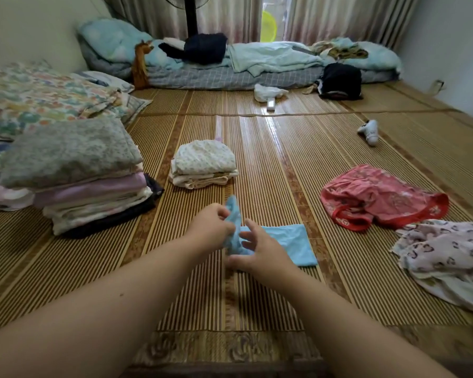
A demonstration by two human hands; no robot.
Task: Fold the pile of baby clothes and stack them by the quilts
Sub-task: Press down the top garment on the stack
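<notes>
A light blue baby garment (292,245) lies on the bamboo mat in front of me, its left end lifted. My left hand (212,227) grips that raised blue end. My right hand (260,248) hovers just right of it over the flat part, fingers spread and loose, thumb near the cloth. A small folded stack of cream floral baby clothes (204,163) sits further out, right of the folded quilts (74,170). Unfolded at the right lie a red patterned garment (377,196) and a pale pink garment with heart prints (448,255).
The bamboo mat (271,148) covers the floor. Bedding (257,64) with dark clothes lies along the far curtain. A floral quilt (38,96) is spread at the left. A white sock (369,131) and a white plastic bag (268,92) lie further out.
</notes>
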